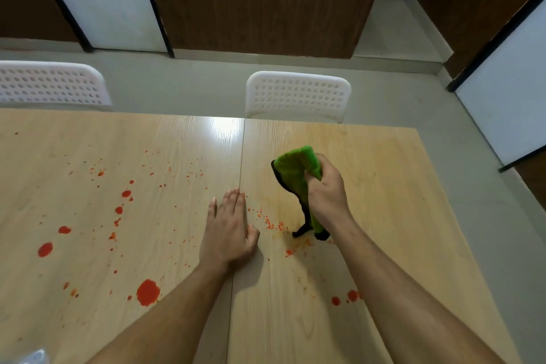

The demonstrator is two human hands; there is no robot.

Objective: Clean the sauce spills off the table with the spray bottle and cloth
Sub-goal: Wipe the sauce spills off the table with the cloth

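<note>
Clearly soft and light, the green cloth (297,174) hangs bunched in the right hand (326,192)'s closed grip; left hand (229,227) rests flat, holding nothing, mid-worktop (384,162).

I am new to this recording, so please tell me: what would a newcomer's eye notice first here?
First, the red sauce spills scattered over the left half of the wooden table, the biggest blot near the front. Next, the bright green cloth, bunched in the grip of the right hand, its lower end touching the table. The left hand lies flat, near the seam in the middle of the table.
</note>
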